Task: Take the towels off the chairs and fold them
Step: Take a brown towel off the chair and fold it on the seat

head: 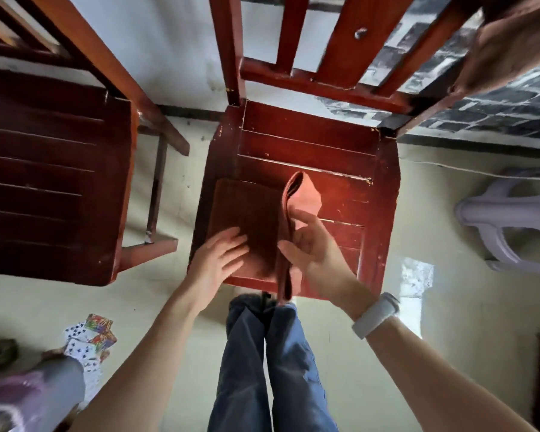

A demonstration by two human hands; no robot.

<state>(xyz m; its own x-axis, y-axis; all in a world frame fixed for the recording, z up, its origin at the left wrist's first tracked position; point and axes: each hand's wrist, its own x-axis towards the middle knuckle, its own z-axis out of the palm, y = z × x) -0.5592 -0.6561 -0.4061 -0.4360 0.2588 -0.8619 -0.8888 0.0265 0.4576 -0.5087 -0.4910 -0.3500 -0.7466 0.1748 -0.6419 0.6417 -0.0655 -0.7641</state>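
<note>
The towel lies on the seat of the middle chair, a brown rectangle whose long axis runs away from the person, from the front edge of the seat toward the chair back. Its left half is flat. Its right portion stands up as a raised flap, the pinker underside showing, with a strip hanging over the seat's front edge.

The left hand rests flat on the near left part of the cloth, fingers straight and spread, holding nothing, only pressing down. The right hand is just right of that, thumb and fingers curled round the raised flap, pinching it near its lower end. So the flat half lies to the left of the right fingers, and the flap's free tip points away beyond them.

As I judge it, the fold is in hand: the right hand would carry the flap leftward, across the long axis, onto the flat half.

Another towel hangs on the chair back at upper right, beyond both hands.
</note>
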